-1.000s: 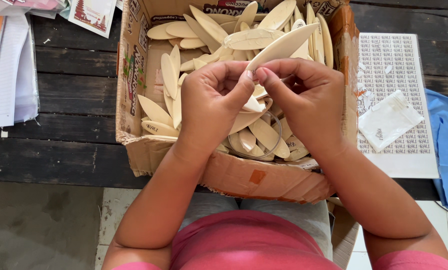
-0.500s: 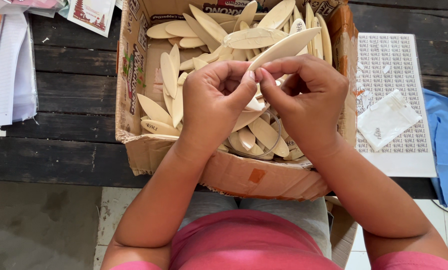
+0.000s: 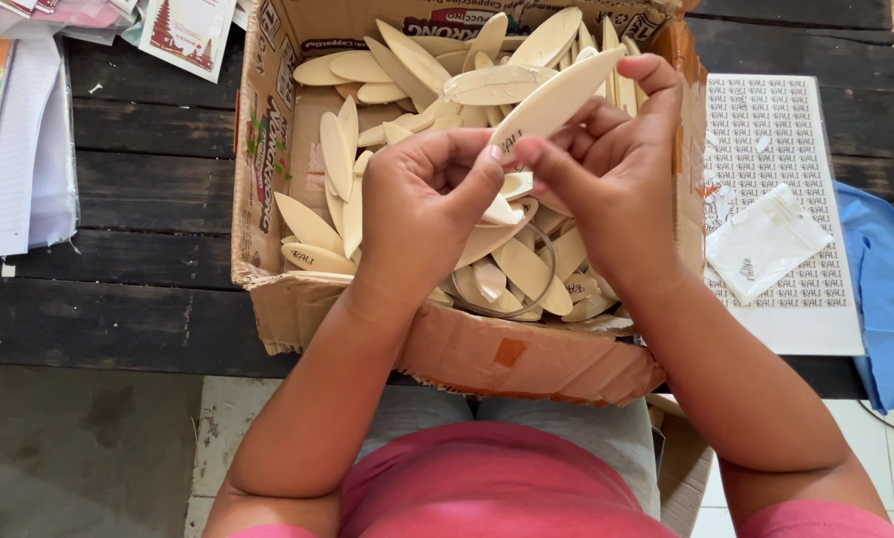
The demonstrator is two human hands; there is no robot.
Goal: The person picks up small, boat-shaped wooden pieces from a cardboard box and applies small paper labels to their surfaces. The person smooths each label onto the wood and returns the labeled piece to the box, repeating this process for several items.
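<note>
Single head-worn camera looks steeply down, close above the cardboard box (image 3: 467, 339) at the table edge.

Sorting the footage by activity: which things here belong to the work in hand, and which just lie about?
In use:
left hand
right hand
long pale wooden leaf-shaped piece, pinched by both hands
open brown cardboard box of similar pieces

Lying about:
white printed sheet
small clear plastic bag
blue cloth
paper stack
</note>
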